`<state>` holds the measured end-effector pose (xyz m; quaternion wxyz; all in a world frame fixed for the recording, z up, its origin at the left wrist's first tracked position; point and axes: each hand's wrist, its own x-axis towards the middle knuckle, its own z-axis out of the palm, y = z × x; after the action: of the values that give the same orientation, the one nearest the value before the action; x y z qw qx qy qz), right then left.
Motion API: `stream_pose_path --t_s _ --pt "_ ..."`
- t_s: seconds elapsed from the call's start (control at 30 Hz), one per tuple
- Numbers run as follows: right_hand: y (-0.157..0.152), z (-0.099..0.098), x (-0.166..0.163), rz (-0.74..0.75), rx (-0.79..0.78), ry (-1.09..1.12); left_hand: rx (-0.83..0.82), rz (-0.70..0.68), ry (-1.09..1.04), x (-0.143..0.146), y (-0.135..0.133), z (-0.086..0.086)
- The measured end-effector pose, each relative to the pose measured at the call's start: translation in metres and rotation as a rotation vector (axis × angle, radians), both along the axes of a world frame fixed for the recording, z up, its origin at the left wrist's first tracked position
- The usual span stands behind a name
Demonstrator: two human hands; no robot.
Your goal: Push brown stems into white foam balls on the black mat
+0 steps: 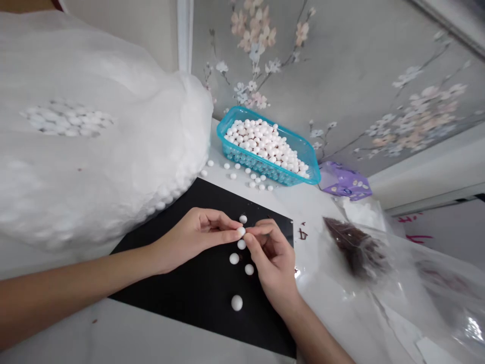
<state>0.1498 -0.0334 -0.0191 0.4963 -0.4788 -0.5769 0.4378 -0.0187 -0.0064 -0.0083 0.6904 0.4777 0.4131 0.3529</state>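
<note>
My left hand (197, 237) and my right hand (273, 258) meet over a black mat (197, 288). Between their fingertips they pinch one small white ball (241, 231). The right fingers are curled and may also hold something too small to make out. Several more white balls lie loose on the mat, one just above the fingers (243, 219) and others below them (234, 258), the lowest (237, 302) nearer to me.
A turquoise basket (303, 151) full of white balls stands at the back, with several balls spilled in front. A big white bag (94, 151) of balls fills the left. At the right lie a clear plastic bag with dark brown bits (356, 247) and a purple packet (343, 180).
</note>
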Motion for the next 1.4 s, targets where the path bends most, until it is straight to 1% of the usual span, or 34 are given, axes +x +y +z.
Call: stream_pose_path --t_s 0.1,0.23,0.37,0.43,0.5,0.6,0.63,0.7,0.8,0.9,0.97,1.03,1.1,1.2,1.27,1.33,1.4 --pt "0.000 -0.001 0.000 -0.018 -0.033 0.039 0.008 -0.011 0.004 0.000 0.000 0.000" --pt "-0.002 -0.003 -0.001 -0.014 -0.053 0.033 0.028 -0.022 0.016 0.000 0.000 -0.002" --pt "0.001 -0.001 0.001 -0.056 -0.063 -0.078 0.083 -0.032 0.061 0.000 0.005 -0.003" --pt "0.010 0.004 0.007 -0.100 -0.037 -0.168 0.161 -0.005 0.129 -0.001 0.008 -0.003" --pt "0.026 0.008 0.016 -0.161 0.052 -0.305 0.289 0.042 0.246 -0.002 0.009 -0.004" --pt "0.057 0.009 0.031 -0.251 0.269 -0.700 0.536 0.084 0.456 -0.004 0.007 -0.007" --pt "0.067 0.008 0.035 -0.242 0.306 -0.829 0.603 0.080 0.508 -0.004 0.005 -0.008" --pt "0.085 0.003 0.037 -0.212 0.327 -0.913 0.690 0.057 0.566 -0.004 0.003 -0.009" --pt "0.103 -0.006 0.034 -0.177 0.332 -0.960 0.726 0.038 0.585 -0.003 0.002 -0.010" --pt "0.109 -0.006 0.029 -0.161 0.329 -0.998 0.719 0.040 0.563 -0.003 0.002 -0.009" --pt "0.103 0.001 0.027 -0.173 0.339 -0.981 0.665 0.064 0.501 -0.003 0.002 -0.008" --pt "0.085 0.010 0.022 -0.195 0.371 -0.893 0.580 0.115 0.414 -0.004 0.000 -0.006" --pt "0.058 0.019 0.016 -0.177 0.405 -0.762 0.487 0.141 0.307 -0.003 -0.002 -0.003" --pt "0.017 0.023 0.006 -0.018 0.427 -0.699 0.384 0.093 0.172 -0.002 -0.004 -0.001" --pt "0.002 0.020 0.002 0.029 0.418 -0.661 0.364 0.059 0.148 -0.001 -0.003 0.000" --pt "0.000 0.016 0.002 0.052 0.415 -0.632 0.339 0.034 0.143 -0.001 -0.001 -0.001" --pt "0.006 0.017 0.008 0.097 0.407 -0.640 0.286 0.021 0.113 -0.002 0.002 -0.001"
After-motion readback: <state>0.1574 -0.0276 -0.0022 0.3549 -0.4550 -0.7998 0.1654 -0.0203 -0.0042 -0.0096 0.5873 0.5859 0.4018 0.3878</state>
